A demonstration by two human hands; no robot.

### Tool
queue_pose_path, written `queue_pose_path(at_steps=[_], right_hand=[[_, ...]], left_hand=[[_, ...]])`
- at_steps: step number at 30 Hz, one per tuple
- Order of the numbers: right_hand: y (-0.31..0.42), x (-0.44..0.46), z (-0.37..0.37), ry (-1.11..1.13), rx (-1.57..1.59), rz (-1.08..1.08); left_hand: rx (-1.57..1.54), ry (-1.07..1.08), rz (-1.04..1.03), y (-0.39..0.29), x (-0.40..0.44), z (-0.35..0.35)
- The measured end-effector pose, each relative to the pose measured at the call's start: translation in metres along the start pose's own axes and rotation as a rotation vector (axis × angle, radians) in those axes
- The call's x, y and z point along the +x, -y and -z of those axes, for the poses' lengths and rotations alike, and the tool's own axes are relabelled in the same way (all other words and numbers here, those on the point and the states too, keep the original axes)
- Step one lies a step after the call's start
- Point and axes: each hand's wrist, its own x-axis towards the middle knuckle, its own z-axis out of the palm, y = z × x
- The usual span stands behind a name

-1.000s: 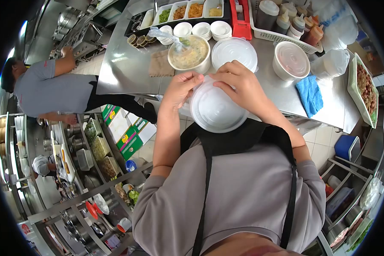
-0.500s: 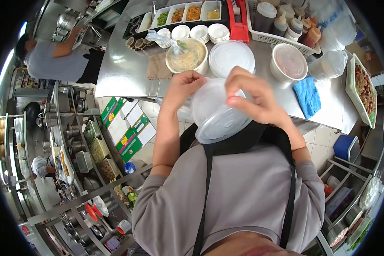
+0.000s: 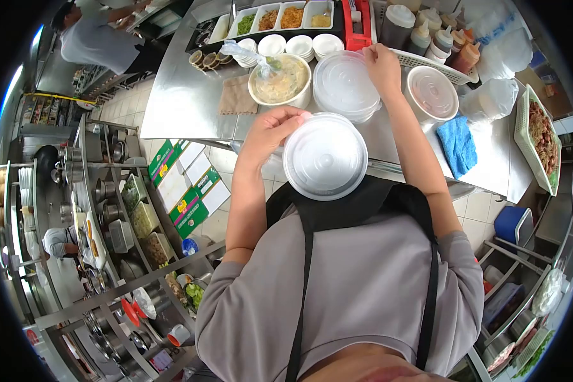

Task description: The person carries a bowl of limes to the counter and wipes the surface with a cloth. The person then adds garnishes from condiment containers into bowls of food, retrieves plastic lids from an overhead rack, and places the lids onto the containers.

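Note:
My left hand [image 3: 277, 130] pinches the upper left rim of a round translucent lid [image 3: 325, 156], held flat in front of the black apron. Farther up, my right hand [image 3: 382, 63] has its fingers closed at the upper right edge of another clear lid [image 3: 345, 83], which lies on the steel counter. Left of that lid stands an uncovered white bowl [image 3: 290, 86] of pale soup, with a bagged spoon [image 3: 254, 56] in it. A covered white bowl [image 3: 431, 93] is to the right of my right forearm.
A brown cloth [image 3: 239, 96] and a blue cloth [image 3: 457, 146] lie on the counter [image 3: 184, 95]. Behind are small dishes [image 3: 272, 46], condiment trays [image 3: 267, 20], a red holder [image 3: 356, 27] and a basket [image 3: 420, 62] of sauce bottles. A person [image 3: 99, 38] stands far left.
My right hand has left the lid held by my left hand and moved up to the lid on the counter. The held lid now shows as one flat round. The other person has moved upward in view.

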Motion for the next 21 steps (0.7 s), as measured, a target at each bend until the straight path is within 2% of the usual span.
queue_pose_path(at_steps=[3, 6, 8, 17, 20, 21], right_hand=[[0.016, -0.006, 0.014, -0.263, -0.151, 0.398], [0.068, -0.039, 0.049, 0.177, 0.349, 0.323], [0.093, -0.062, 0.066, 0.527, 0.558, 0.424], [0.119, -0.094, 0.077, 0.378, 0.346, 0.659], [0.122, -0.094, 0.087, 0.462, 0.423, 0.653], [0.123, -0.095, 0.093, 0.549, 0.517, 0.56]], left_hand=[[-0.035, -0.004, -0.049, 0.0, -0.002, -0.001], [-0.036, -0.021, -0.044, 0.007, -0.002, 0.001], [-0.07, -0.006, 0.006, 0.003, -0.003, 0.003], [-0.059, 0.028, 0.125, -0.007, -0.006, 0.007], [-0.035, 0.023, 0.13, -0.01, -0.006, 0.005], [-0.037, 0.031, 0.127, -0.009, -0.006, 0.005]])
